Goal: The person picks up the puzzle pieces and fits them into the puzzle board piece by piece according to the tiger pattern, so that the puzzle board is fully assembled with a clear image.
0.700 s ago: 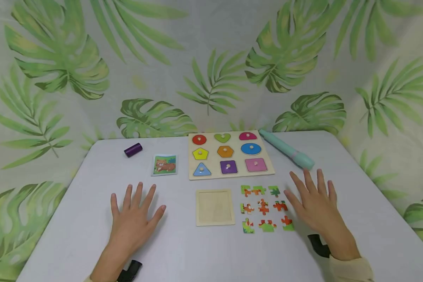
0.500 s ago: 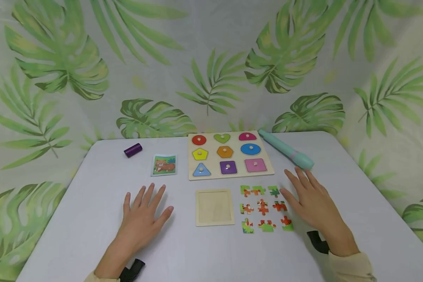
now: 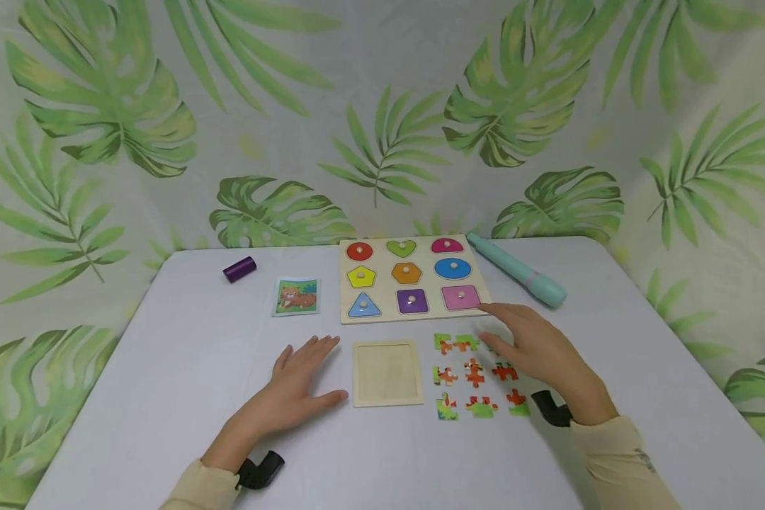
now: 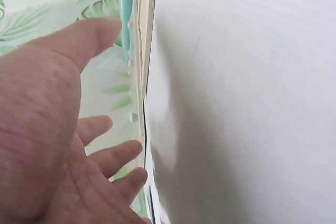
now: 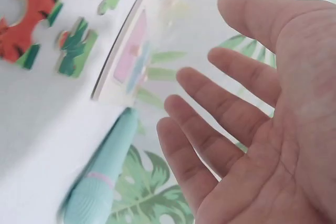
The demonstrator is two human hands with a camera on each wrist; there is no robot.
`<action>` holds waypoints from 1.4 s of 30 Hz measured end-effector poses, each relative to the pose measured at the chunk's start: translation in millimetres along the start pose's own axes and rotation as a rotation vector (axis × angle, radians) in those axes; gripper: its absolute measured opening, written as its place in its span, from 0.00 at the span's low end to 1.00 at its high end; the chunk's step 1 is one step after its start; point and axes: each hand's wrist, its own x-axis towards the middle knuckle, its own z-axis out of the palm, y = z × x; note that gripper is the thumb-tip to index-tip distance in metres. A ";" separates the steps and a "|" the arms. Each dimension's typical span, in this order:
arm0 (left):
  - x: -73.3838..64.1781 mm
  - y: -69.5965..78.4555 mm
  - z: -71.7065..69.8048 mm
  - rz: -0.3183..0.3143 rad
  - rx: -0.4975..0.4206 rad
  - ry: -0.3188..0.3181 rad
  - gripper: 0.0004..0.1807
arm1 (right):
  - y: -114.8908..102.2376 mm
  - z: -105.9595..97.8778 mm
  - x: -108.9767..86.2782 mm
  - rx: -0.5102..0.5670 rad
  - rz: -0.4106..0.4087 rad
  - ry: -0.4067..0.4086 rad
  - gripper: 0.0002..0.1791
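My left hand [image 3: 298, 392] is held with fingers extended and thumb apart, just left of a square wooden puzzle frame [image 3: 355, 375]; nothing is in it. My right hand [image 3: 542, 347] hangs over the right side of several jigsaw pieces [image 3: 474, 372] with orange and green print, laid in rows. Its fingers look relaxed and hold nothing. In the head view it covers most of a green piece, which the right wrist view shows as a palm-leaf piece [image 5: 76, 51] lying on the table.
Behind the frame lies a wooden peg board [image 3: 385, 309] with coloured shapes. A mint-green microphone-shaped object [image 3: 516, 269] is at its right. To the left are a small tiger picture [image 3: 297, 296] and a dark purple cylinder [image 3: 239, 269]. A leaf-patterned cloth [image 3: 414, 64] hangs behind the white table [image 3: 166, 368].
Both hands have come inward: the left one moves right toward the wooden frame and turns palm inward, and the right one moves left over the jigsaw pieces. The objects stay put.
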 end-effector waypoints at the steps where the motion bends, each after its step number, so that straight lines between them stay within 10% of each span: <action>1: 2.1 -0.2 0.6 0.008 -0.011 -0.013 0.51 | 0.2 0.3 3.0 0.010 -0.018 -0.004 0.33; 16: 33.7 -2.3 4.1 0.099 -0.065 -0.138 0.62 | -10.6 6.0 41.7 0.131 -0.050 -0.116 0.29; 29: 33.2 -10.3 11.0 0.231 0.017 -0.088 0.57 | -7.3 30.0 52.0 0.148 -0.039 -0.249 0.24; 42: 32.1 -11.6 13.9 0.232 0.100 -0.064 0.56 | -4.6 39.4 54.1 0.106 -0.147 -0.253 0.21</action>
